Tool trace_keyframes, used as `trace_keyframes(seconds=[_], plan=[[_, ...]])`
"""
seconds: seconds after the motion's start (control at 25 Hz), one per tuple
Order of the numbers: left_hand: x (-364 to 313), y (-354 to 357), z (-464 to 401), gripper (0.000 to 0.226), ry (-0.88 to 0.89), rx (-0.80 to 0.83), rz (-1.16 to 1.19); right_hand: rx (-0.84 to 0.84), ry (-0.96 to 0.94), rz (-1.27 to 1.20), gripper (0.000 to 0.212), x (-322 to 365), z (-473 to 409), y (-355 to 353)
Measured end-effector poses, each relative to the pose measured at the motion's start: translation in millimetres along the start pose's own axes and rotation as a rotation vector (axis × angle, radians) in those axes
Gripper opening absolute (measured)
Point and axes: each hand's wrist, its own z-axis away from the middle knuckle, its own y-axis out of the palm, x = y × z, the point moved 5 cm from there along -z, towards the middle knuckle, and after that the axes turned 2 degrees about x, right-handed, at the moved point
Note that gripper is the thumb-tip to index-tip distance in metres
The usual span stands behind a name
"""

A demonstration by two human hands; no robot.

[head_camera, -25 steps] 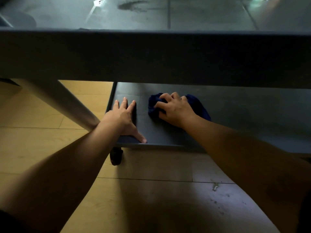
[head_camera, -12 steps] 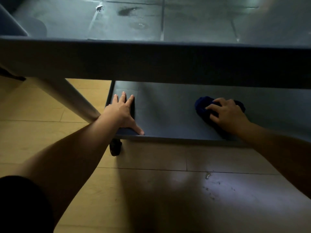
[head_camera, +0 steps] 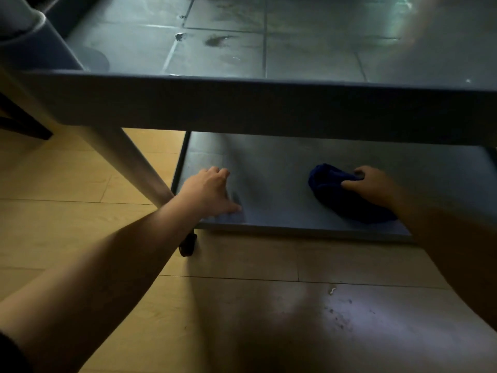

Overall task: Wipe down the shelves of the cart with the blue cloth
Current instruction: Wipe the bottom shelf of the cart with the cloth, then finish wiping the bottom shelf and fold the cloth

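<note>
Blue cloth (head_camera: 347,200) is lying bunched on the lower shelf (head_camera: 277,184) of the cart, toward its right side and close to the front edge. Right hand (head_camera: 373,185) is sitting on top of the cloth's right part, fingers curled over the fabric and gripping it, with the thumb pressing along the near side of the bundle. Left hand (head_camera: 208,191) is resting at the left end of the same shelf, near the front left corner, well apart from the cloth; its fingers are bent loosely with the tips touching the shelf surface, the thumb is stretching out to the right along the shelf, and it is holding nothing. Both forearms are reaching in under the upper shelf (head_camera: 269,103), whose dark front rim is crossing above the hands. A black caster wheel (head_camera: 187,244) is standing on the wooden floor (head_camera: 67,224) under the front left corner of the lower shelf, beside a slanted cart leg (head_camera: 129,162)
</note>
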Motion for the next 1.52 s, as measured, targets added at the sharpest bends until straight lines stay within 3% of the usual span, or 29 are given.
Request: trace_keyframes(seconds=[0.12,0.28,0.36,0.44,0.56,0.64,0.8,0.96,1.08,1.16,1.24,1.4,1.52], plan=[[-21,0,12,0.079,0.057,-0.022,0.164,0.009,-0.009,-0.188,0.024,33,18,5],[-45,0,18,0.088,-0.056,0.026,0.693,-0.018,-0.230,-0.485,0.004,112,55,18],[-55,-1,21,0.071,-0.129,0.085,1.059,0.071,-0.338,-0.631,0.011,154,78,28],[-59,-2,22,0.031,-0.139,0.155,1.509,0.204,-0.356,-0.746,0.022,180,97,37],[-48,-3,27,0.029,-0.022,0.292,1.826,0.394,-0.375,-0.899,0.038,190,105,45],[-37,-5,25,0.025,0.036,0.328,1.837,0.408,-0.390,-0.916,0.036,190,104,46],[-21,-10,25,0.016,-0.096,0.155,1.555,0.292,-0.292,-0.907,0.023,188,110,50],[-19,-46,63,0.024,-0.210,0.030,1.458,0.222,-0.244,-0.869,0.029,192,156,32],[-31,-91,118,0.029,-0.226,0.019,1.482,0.336,-0.234,-0.947,0.042,204,217,3],[-42,-132,173,0.038,-0.294,0.105,1.588,0.464,-0.190,-0.957,0.049,220,274,-30],[-54,-182,234,0.040,-0.336,0.193,1.700,0.575,-0.181,-0.919,0.046,237,336,-76],[-75,-296,348,0.046,-0.294,0.306,1.663,0.699,-0.209,-0.905,0.031,270,455,-178],[-98,-395,408,0.037,-0.338,0.214,1.736,0.721,-0.258,-0.971,0.034,292,527,-263]])
